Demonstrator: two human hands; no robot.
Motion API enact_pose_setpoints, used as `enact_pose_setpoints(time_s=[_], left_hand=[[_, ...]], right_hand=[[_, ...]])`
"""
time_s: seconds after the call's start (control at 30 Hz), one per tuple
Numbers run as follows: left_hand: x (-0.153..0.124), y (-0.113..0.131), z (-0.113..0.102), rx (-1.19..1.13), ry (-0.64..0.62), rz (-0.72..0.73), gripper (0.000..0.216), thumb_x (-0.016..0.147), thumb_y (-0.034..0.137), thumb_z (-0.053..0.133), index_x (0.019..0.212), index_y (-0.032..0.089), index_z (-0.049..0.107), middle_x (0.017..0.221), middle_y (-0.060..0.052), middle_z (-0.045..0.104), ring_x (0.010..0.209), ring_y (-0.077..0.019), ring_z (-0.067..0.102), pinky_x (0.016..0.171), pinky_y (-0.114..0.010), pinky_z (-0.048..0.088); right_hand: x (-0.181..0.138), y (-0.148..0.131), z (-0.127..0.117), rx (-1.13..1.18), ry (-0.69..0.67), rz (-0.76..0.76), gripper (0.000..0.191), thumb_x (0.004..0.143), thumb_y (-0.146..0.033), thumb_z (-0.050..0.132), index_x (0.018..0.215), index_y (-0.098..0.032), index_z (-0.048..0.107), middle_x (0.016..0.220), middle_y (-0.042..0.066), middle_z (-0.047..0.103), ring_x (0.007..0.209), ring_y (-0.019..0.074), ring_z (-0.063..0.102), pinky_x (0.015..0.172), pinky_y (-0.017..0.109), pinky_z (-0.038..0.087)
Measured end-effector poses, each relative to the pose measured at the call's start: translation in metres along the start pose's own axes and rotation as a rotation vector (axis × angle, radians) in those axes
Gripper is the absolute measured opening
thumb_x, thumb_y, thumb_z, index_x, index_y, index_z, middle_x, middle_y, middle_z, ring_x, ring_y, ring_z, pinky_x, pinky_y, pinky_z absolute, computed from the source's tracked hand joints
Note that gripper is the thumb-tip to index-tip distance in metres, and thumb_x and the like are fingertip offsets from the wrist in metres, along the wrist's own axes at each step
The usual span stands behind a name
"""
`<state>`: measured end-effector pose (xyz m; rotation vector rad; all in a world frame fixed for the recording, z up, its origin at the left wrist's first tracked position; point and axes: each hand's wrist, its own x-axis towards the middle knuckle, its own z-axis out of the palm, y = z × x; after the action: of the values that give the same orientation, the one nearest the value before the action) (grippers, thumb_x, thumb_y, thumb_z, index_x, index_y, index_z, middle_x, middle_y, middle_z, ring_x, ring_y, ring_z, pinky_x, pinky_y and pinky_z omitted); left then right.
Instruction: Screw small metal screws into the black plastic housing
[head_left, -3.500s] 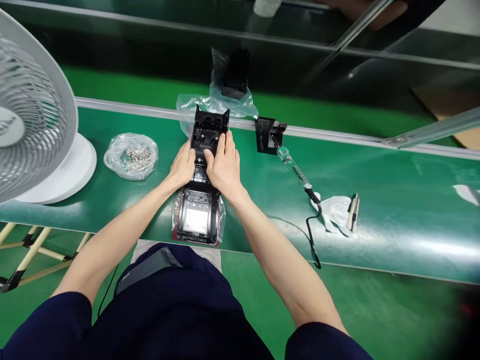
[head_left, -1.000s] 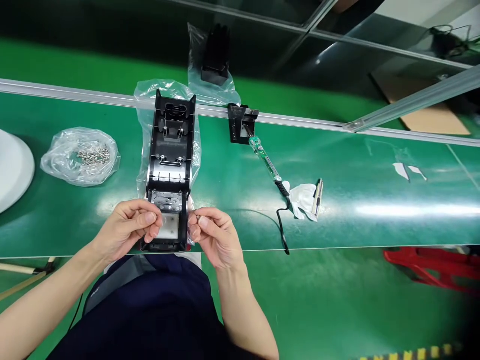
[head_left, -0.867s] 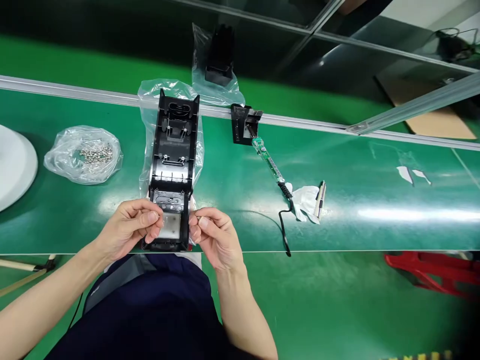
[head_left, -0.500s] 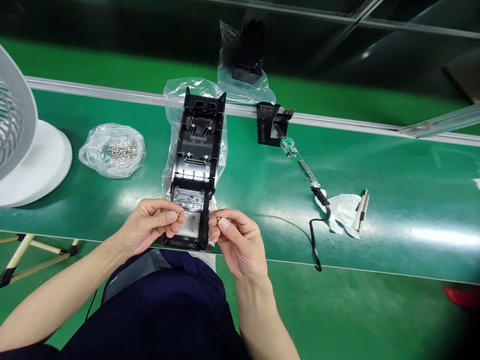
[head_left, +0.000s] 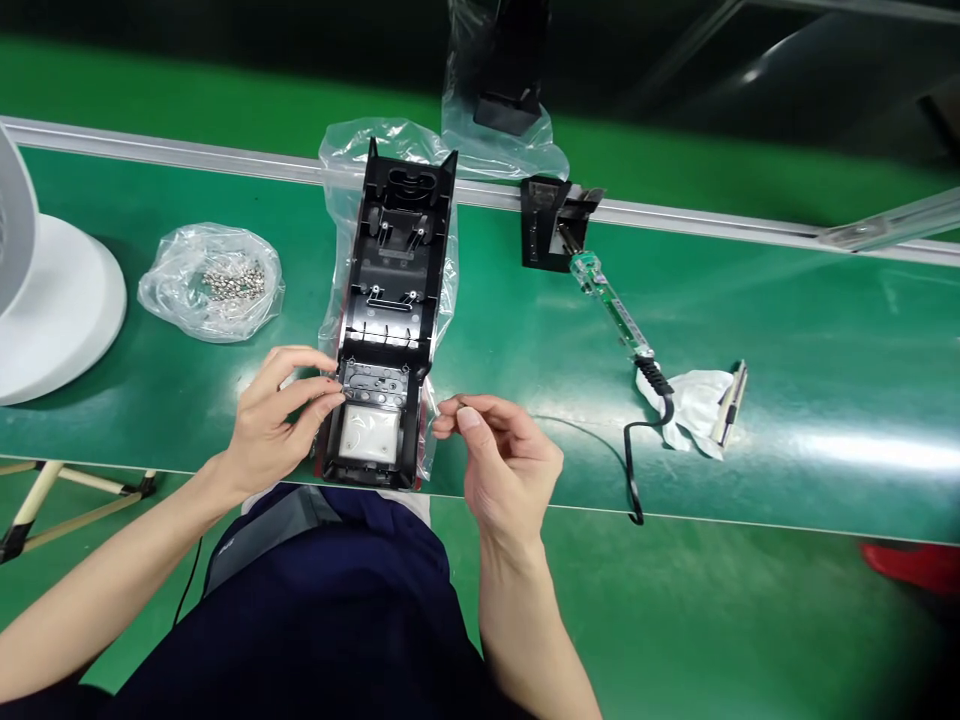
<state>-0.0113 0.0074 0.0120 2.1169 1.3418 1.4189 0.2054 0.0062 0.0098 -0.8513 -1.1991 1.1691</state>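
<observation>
A long black plastic housing lies open side up on a clear plastic bag on the green belt. My left hand is at the housing's near left edge, its thumb and fingertips pinched at the grey panel there. To the right of the housing, my right hand hovers with a small screw pinched between thumb and forefinger. Whether the left fingers hold a screw I cannot make out.
A clear bag of screws lies left of the housing, beside a white fan base. A screwdriver with a black cord, a white cloth and a small tool lie to the right. Another bagged black part stands behind the rail.
Both hands came back from the housing's middle to its near end and pinched small screws. In the last half second my left hand reached onto the housing and my right hand drew away to the right.
</observation>
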Motion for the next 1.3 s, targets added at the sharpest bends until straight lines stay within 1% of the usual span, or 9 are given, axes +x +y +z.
enact_pose_setpoints(time_s=[0.1, 0.2, 0.33, 0.43, 0.67, 0.8, 0.97, 1.13, 1.3], left_hand=[[0.005, -0.007, 0.010, 0.159, -0.027, 0.086, 0.004, 0.082, 0.008, 0.064, 0.084, 0.012, 0.064, 0.111, -0.013, 0.060, 0.115, -0.0245, 0.053, 0.096, -0.044, 0.048], [0.008, -0.009, 0.023, 0.321, -0.052, 0.074, 0.007, 0.086, 0.011, 0.059, 0.081, 0.012, 0.063, 0.127, -0.015, 0.053, 0.130, -0.0306, 0.043, 0.104, -0.054, 0.042], [0.013, -0.009, 0.039, 0.538, -0.068, 0.001, 0.018, 0.086, 0.010, 0.054, 0.071, 0.010, 0.063, 0.138, -0.019, 0.044, 0.136, -0.0379, 0.034, 0.105, -0.059, 0.038], [0.017, -0.007, 0.044, 0.617, -0.101, -0.045, 0.024, 0.086, 0.009, 0.052, 0.063, 0.009, 0.061, 0.140, -0.019, 0.043, 0.137, -0.0387, 0.032, 0.107, -0.058, 0.035], [0.022, -0.002, 0.046, 0.697, -0.169, -0.090, 0.020, 0.085, 0.013, 0.054, 0.066, 0.010, 0.060, 0.144, -0.018, 0.039, 0.140, -0.0368, 0.028, 0.112, -0.055, 0.031], [0.018, 0.004, 0.038, 0.703, -0.166, -0.023, 0.008, 0.085, 0.014, 0.057, 0.083, 0.012, 0.064, 0.146, -0.018, 0.035, 0.141, -0.0367, 0.026, 0.110, -0.056, 0.033], [0.003, 0.009, 0.020, 0.675, -0.126, 0.068, 0.015, 0.083, 0.016, 0.063, 0.098, 0.015, 0.065, 0.151, -0.016, 0.029, 0.141, -0.0394, 0.025, 0.107, -0.060, 0.036], [-0.014, 0.004, 0.015, 0.586, -0.061, 0.088, 0.019, 0.080, 0.012, 0.065, 0.099, 0.014, 0.064, 0.150, -0.016, 0.030, 0.140, -0.0382, 0.028, 0.109, -0.061, 0.035], [-0.021, 0.008, 0.021, 0.550, -0.086, 0.015, 0.017, 0.081, 0.010, 0.062, 0.098, 0.011, 0.066, 0.147, -0.020, 0.032, 0.139, -0.0412, 0.028, 0.106, -0.061, 0.037]], right_hand=[[0.000, 0.003, 0.001, -0.143, 0.032, -0.063, 0.015, 0.098, -0.005, 0.056, 0.103, -0.016, 0.064, 0.089, 0.005, 0.059, 0.074, 0.0091, 0.061, 0.073, 0.012, 0.054], [-0.001, 0.005, 0.002, -0.232, 0.047, -0.084, 0.012, 0.096, -0.005, 0.056, 0.101, -0.015, 0.063, 0.089, 0.003, 0.057, 0.073, 0.0071, 0.058, 0.070, 0.010, 0.051], [-0.004, 0.003, 0.002, -0.271, 0.054, -0.094, 0.013, 0.095, -0.005, 0.057, 0.099, -0.016, 0.063, 0.093, 0.003, 0.055, 0.085, 0.0098, 0.058, 0.075, 0.014, 0.049], [-0.005, 0.001, 0.001, -0.260, 0.030, -0.071, 0.013, 0.095, -0.005, 0.056, 0.099, -0.016, 0.062, 0.094, 0.003, 0.055, 0.087, 0.0112, 0.058, 0.076, 0.016, 0.048], [-0.007, 0.005, -0.002, -0.256, 0.010, -0.084, 0.011, 0.095, -0.005, 0.055, 0.096, -0.014, 0.061, 0.092, 0.003, 0.056, 0.085, 0.0117, 0.057, 0.075, 0.020, 0.047], [-0.005, 0.008, -0.007, -0.293, 0.048, -0.091, 0.008, 0.095, -0.008, 0.056, 0.096, -0.015, 0.060, 0.091, 0.003, 0.055, 0.084, 0.0123, 0.057, 0.074, 0.021, 0.047], [0.010, 0.011, -0.005, -0.578, 0.128, -0.288, 0.006, 0.097, -0.011, 0.053, 0.095, -0.013, 0.059, 0.106, 0.006, 0.053, 0.100, 0.0164, 0.053, 0.088, 0.030, 0.047], [0.028, 0.024, 0.012, -0.854, 0.005, -0.435, 0.020, 0.099, -0.010, 0.043, 0.087, -0.008, 0.059, 0.127, 0.014, 0.042, 0.126, 0.0276, 0.038, 0.107, 0.046, 0.038], [0.034, 0.032, 0.023, -1.135, -0.076, -0.437, 0.027, 0.098, -0.007, 0.036, 0.086, -0.005, 0.059, 0.134, 0.018, 0.036, 0.132, 0.0326, 0.029, 0.109, 0.050, 0.034]])
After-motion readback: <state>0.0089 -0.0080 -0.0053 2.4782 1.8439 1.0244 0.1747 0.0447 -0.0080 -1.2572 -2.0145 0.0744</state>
